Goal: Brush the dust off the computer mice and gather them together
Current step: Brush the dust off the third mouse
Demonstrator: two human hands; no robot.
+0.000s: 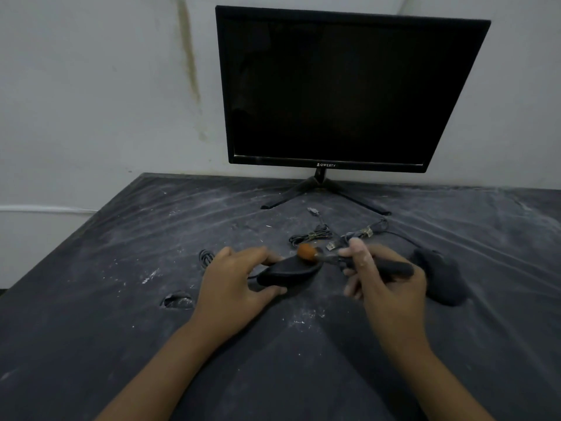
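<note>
My left hand (233, 281) grips a black computer mouse (291, 272) by its sides, tilted up off the dusty dark table (121, 299). My right hand (382, 281) holds a brush with a black handle (394, 268); its orange bristle head (307, 252) touches the top of the held mouse. A second black mouse (440, 278) lies on the table just right of my right hand. Their coiled cables with USB plugs (315, 235) lie behind the hands.
A black monitor (340, 86) on a V-shaped stand rises at the back of the table against a white wall. A small hole (177, 300) in the table cover sits left of my left hand. White dust streaks cover the surface.
</note>
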